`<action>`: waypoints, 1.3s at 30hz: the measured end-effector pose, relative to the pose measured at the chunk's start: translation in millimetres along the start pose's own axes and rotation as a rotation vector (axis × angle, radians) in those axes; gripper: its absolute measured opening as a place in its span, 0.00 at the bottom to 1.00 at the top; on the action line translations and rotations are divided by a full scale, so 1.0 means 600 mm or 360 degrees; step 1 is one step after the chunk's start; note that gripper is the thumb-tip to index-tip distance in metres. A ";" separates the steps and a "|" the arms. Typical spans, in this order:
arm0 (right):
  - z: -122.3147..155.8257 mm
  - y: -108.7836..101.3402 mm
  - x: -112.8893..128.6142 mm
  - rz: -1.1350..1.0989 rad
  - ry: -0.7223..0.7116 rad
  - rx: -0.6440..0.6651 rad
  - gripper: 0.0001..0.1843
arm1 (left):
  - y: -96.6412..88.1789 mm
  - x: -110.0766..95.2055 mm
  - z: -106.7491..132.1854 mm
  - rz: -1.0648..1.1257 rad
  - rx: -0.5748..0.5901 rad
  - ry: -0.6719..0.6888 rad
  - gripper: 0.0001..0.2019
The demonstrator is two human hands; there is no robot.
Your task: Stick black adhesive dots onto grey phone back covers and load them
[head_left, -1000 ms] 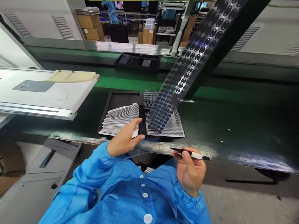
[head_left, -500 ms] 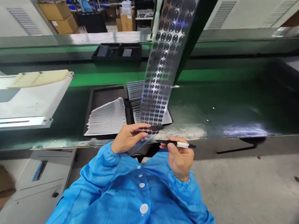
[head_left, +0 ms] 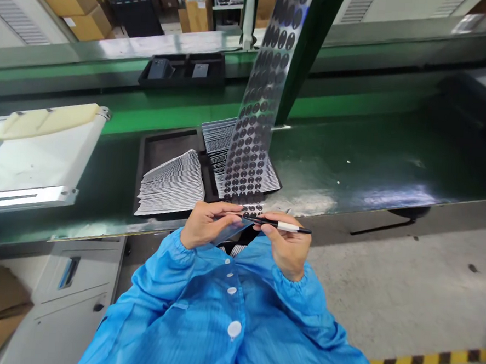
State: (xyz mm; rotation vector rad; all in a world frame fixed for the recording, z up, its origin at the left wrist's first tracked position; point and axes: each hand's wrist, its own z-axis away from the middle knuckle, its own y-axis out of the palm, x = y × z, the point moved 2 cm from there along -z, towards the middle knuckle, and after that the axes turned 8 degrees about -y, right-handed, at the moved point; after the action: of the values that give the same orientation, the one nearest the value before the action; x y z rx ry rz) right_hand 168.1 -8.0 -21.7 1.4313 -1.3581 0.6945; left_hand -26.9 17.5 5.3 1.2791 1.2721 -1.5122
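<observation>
My left hand [head_left: 210,222] is closed, thumb and fingertips pinching a thin dark flat piece [head_left: 235,213] seen nearly edge-on. My right hand [head_left: 287,242] grips a black-and-white pen-like tool [head_left: 285,226], its narrow tip pointing left and lying at the piece by my left fingertips. Whether the tip touches it I cannot tell. Behind both hands a clear strip of black round stickers [head_left: 252,133] hangs down, its lower end partly hidden by my fingers. Fanned thin plates with pale edges [head_left: 172,183] lie in a black tray [head_left: 142,159]; more plates [head_left: 217,142] lie behind the strip.
The green bench [head_left: 376,162] runs across in front of me. A white machine [head_left: 55,162] with a cream pad stands at left. Farther back lies a black two-part tray [head_left: 181,83] with dark pieces. A dark green post [head_left: 306,59] rises behind the strip.
My right hand has moved slightly left, bringing the tool's tip to my left fingertips. The flat piece has turned more edge-on. The whole view has shifted slightly.
</observation>
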 end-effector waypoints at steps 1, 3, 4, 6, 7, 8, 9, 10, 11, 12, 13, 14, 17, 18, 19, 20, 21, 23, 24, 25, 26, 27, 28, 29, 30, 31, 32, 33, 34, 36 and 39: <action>-0.001 0.001 0.001 0.0009 0.0005 0.0001 0.09 | 0.000 0.000 0.000 0.0006 -0.0004 -0.0002 0.17; -0.002 0.003 0.003 0.0026 0.0014 0.0009 0.09 | 0.001 0.002 0.000 0.0009 0.0003 -0.0006 0.17; -0.003 0.005 0.003 0.0030 0.0020 0.0021 0.08 | 0.002 0.004 0.000 0.0011 0.0010 -0.0008 0.17; -0.003 0.009 0.004 0.0021 0.0037 0.0040 0.07 | 0.004 0.005 -0.001 0.0024 0.0031 -0.0008 0.17; -0.003 0.010 0.003 0.0005 0.0049 0.0036 0.07 | 0.004 0.004 -0.001 0.0029 0.0053 -0.0002 0.18; -0.003 0.010 0.003 -0.0023 0.0058 0.0015 0.07 | 0.003 0.002 0.000 0.0021 0.0081 0.0005 0.19; -0.003 0.010 0.003 -0.0062 0.0060 -0.0023 0.07 | -0.001 -0.001 0.002 -0.0017 0.0109 0.0012 0.22; -0.004 0.008 0.003 -0.0107 0.0054 -0.0079 0.07 | -0.008 -0.004 0.004 -0.0093 0.0127 0.0016 0.27; -0.005 0.006 0.003 -0.0151 0.0047 -0.0138 0.08 | -0.020 -0.009 0.006 -0.0209 0.0119 0.0021 0.31; -0.006 0.002 0.004 -0.0186 0.0038 -0.0199 0.09 | -0.037 -0.014 0.008 -0.0359 0.0059 0.0029 0.33; -0.008 -0.002 0.005 -0.0208 0.0035 -0.0251 0.10 | -0.061 -0.019 0.007 -0.0528 -0.0061 0.0041 0.33; -0.010 -0.005 0.007 -0.0215 0.0039 -0.0290 0.11 | -0.089 -0.023 0.006 -0.0698 -0.0223 0.0052 0.30; -0.014 -0.013 0.010 -0.0207 0.0058 -0.0332 0.13 | -0.191 -0.022 -0.012 -0.1142 -0.0665 0.0006 0.25; -0.016 -0.014 0.011 -0.0212 0.0058 -0.0330 0.13 | -0.225 -0.016 -0.022 -0.1268 -0.0712 -0.0068 0.26; -0.016 -0.014 0.012 -0.0224 0.0055 -0.0321 0.13 | -0.256 -0.008 -0.032 -0.1379 -0.0713 -0.0172 0.26; -0.017 -0.013 0.012 -0.0243 0.0048 -0.0311 0.13 | -0.283 0.003 -0.042 -0.1459 -0.0694 -0.0300 0.27; -0.017 -0.012 0.012 -0.0260 0.0043 -0.0298 0.13 | -0.304 0.014 -0.050 -0.1505 -0.0648 -0.0418 0.27; -0.017 -0.010 0.011 -0.0278 0.0042 -0.0262 0.12 | -0.331 0.034 -0.061 -0.1506 -0.0519 -0.0577 0.24; -0.017 -0.010 0.011 -0.0277 0.0045 -0.0240 0.12 | -0.337 0.041 -0.063 -0.1478 -0.0467 -0.0594 0.22; -0.017 -0.010 0.010 -0.0271 0.0049 -0.0221 0.12 | -0.340 0.046 -0.064 -0.1443 -0.0442 -0.0575 0.20; -0.017 -0.010 0.009 -0.0263 0.0055 -0.0208 0.12 | -0.340 0.049 -0.063 -0.1406 -0.0445 -0.0535 0.19; -0.016 -0.011 0.009 -0.0256 0.0063 -0.0204 0.13 | -0.339 0.050 -0.061 -0.1373 -0.0479 -0.0480 0.17; -0.016 -0.012 0.008 -0.0252 0.0071 -0.0210 0.13 | -0.337 0.047 -0.058 -0.1347 -0.0555 -0.0416 0.16; -0.017 -0.013 0.007 -0.0248 0.0079 -0.0220 0.13 | -0.336 0.042 -0.054 -0.1327 -0.0681 -0.0344 0.16; -0.017 -0.014 0.007 -0.0247 0.0088 -0.0228 0.13 | -0.335 0.035 -0.048 -0.1307 -0.0856 -0.0265 0.16; -0.017 -0.014 0.008 -0.0251 0.0093 -0.0228 0.13 | -0.334 0.026 -0.040 -0.1276 -0.1071 -0.0180 0.16; -0.017 -0.014 0.009 -0.0264 0.0093 -0.0224 0.13 | -0.332 0.015 -0.030 -0.1225 -0.1289 -0.0092 0.16; -0.017 -0.013 0.012 -0.0286 0.0089 -0.0213 0.12 | -0.327 0.004 -0.017 -0.1151 -0.1469 -0.0015 0.16; -0.017 -0.012 0.014 -0.0316 0.0081 -0.0198 0.12 | -0.320 -0.005 -0.003 -0.1056 -0.1566 0.0041 0.16; -0.017 -0.007 0.021 -0.0367 0.0076 -0.0161 0.11 | -0.297 -0.019 0.023 -0.0848 -0.1504 0.0070 0.16; -0.016 0.005 0.029 -0.0374 0.0145 -0.0090 0.11 | -0.245 -0.024 0.057 -0.0633 -0.1126 -0.0046 0.14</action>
State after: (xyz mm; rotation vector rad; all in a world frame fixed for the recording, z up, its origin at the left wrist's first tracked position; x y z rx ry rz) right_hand 171.2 -5.3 -2.0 1.4676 -1.1088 0.5563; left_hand -171.7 13.9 49.7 0.5625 1.8928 -1.1405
